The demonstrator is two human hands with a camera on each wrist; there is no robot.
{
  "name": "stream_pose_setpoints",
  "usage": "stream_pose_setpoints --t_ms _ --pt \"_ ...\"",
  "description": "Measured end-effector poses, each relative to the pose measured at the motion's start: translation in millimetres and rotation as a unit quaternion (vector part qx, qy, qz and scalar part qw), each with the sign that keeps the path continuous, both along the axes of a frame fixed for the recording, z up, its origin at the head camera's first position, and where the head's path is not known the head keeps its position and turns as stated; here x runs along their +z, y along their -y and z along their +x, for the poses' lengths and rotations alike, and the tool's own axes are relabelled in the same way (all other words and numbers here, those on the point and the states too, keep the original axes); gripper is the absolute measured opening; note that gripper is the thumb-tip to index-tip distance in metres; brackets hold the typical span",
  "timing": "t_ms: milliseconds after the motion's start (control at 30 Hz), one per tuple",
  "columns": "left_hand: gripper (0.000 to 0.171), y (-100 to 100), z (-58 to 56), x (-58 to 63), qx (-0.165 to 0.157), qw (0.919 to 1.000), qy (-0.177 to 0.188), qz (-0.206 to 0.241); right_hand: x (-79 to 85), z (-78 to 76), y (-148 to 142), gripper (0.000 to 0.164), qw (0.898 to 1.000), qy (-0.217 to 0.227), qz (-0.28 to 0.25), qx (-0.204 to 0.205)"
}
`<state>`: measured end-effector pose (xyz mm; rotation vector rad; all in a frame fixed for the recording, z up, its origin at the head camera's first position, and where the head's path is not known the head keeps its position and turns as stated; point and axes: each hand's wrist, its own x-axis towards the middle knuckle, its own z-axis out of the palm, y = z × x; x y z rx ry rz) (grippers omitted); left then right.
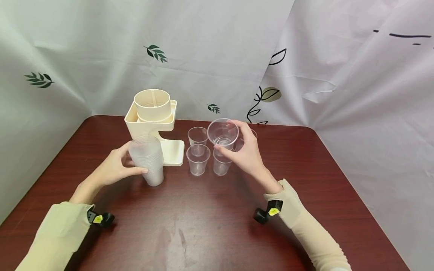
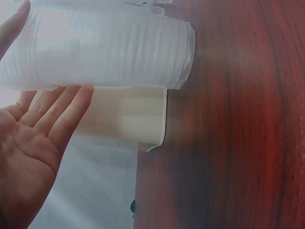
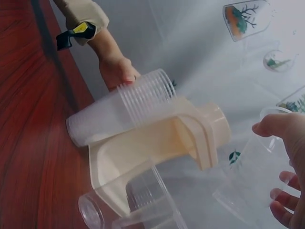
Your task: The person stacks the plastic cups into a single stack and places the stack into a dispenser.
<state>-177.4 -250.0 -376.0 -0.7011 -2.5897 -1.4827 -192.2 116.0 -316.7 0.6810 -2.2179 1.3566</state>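
My left hand [image 1: 113,164] grips a tall nested stack of clear plastic cups [image 1: 151,162], thumb on one side and fingers on the other. In the left wrist view the stack [image 2: 109,52] lies across the palm side of the fingers. A single clear plastic cup [image 1: 222,137] is pinched at its rim between the thumb and fingers of my right hand [image 1: 246,152]. It overlaps several upright cups [image 1: 198,165] standing on the table, partly hiding those behind. In the right wrist view the held cup [image 3: 250,171] appears faintly against the pale curtain.
A cream cup dispenser [image 1: 150,130], with a round tube on top and a flat base, stands behind the stack at the back left. The dark red wooden table [image 1: 203,222] ends at a pale curtain [image 1: 112,56] printed with leaves.
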Motion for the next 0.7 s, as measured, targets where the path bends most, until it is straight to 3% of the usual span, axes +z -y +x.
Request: stream_pose_setpoints --t_ms 167,367,700 --pt "0.079 0 0.2 -0.1 0.000 1.0000 -0.001 0.000 -2.5 0.8 8 0.066 0.999 0.006 -0.018 0.036" --pt "0.078 0 1.2 -0.3 0.004 1.0000 0.003 0.000 -3.0 2.6 17 0.067 1.000 -0.004 0.009 0.026" --pt "0.078 1 0.4 0.5 0.003 1.0000 0.000 -0.005 -6.3 3.5 30 0.067 0.999 -0.015 0.009 0.049"
